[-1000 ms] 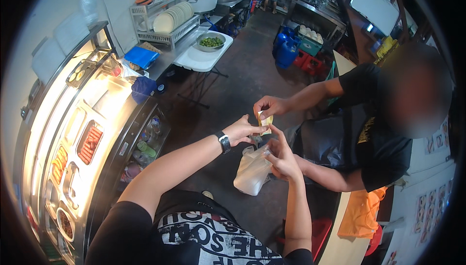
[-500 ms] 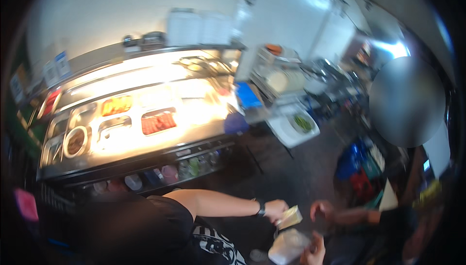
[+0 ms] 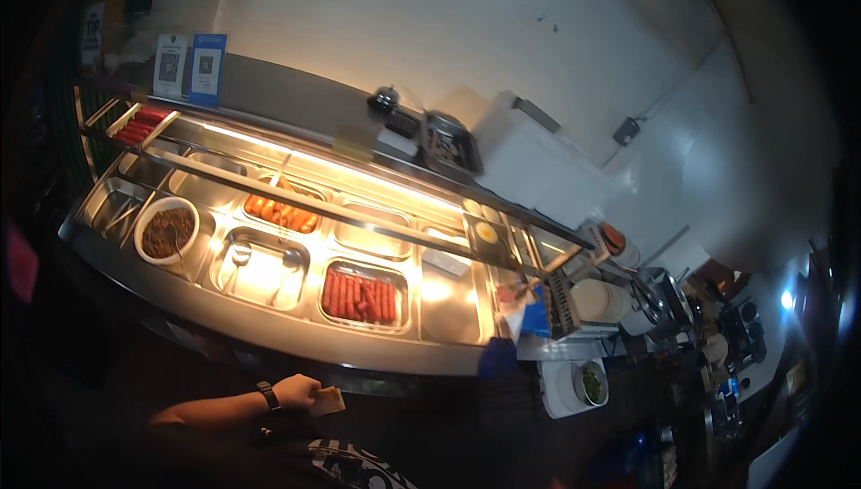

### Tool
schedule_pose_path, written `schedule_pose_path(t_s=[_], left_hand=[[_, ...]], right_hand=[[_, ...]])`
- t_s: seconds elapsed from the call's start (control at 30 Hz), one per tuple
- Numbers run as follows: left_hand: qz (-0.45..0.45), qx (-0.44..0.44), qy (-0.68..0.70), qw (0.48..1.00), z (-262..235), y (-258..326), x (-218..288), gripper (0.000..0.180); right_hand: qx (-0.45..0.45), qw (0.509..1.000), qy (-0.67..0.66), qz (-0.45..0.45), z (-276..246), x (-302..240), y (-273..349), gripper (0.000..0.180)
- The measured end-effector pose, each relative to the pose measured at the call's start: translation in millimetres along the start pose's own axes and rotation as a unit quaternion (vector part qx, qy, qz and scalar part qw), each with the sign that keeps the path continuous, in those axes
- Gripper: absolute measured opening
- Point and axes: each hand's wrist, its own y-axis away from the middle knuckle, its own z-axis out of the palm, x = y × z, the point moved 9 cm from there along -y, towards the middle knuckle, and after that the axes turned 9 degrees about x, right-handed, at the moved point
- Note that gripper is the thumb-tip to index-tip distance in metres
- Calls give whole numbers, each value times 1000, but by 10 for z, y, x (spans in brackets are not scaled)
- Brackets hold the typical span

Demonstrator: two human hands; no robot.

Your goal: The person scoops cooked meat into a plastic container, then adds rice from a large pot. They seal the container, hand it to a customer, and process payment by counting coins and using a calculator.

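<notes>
My left hand (image 3: 297,391), a dark watch on its wrist, is closed around a folded yellowish paper that looks like a banknote (image 3: 328,401). The paper juts out to the right of the fingers. This hand hangs just in front of a steel food counter (image 3: 215,323). On the counter's near side, behind the hand, are a pan of red sausages (image 3: 363,296) and a pan with serving spoons (image 3: 260,267). My right hand is out of view. The printed front of my dark shirt (image 3: 359,464) shows at the lower edge.
A white bowl of dark minced food (image 3: 167,231) and a pan of orange sausages (image 3: 282,211) sit in the lit counter. A blue cloth (image 3: 498,360) hangs at its right end. Beyond stand a bowl of greens (image 3: 593,383) on a white tray and stacked dishes (image 3: 599,301).
My view has swung toward the counter. My left hand still holds the banknote-like paper. My right hand, the plastic bag by it and another person's outstretched hand have left the picture.
</notes>
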Motion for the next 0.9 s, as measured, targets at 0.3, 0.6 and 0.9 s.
schedule_pose_path(t_s=[0.3, 0.6, 0.9], left_hand=[[-10, 54, 111, 992, -1674, -66, 211, 50], [-122, 13, 408, 905, -1923, -263, -61, 38], [153, 228, 618, 737, -2967, -793, 1556, 56]], right_hand=[[-29, 872, -274, -405, 2013, -5387, -3010, 67], [46, 889, -69, -450, 2371, -5994, -3510, 54], [-1, 785, -443, -433, 1746, -4755, -1812, 46]])
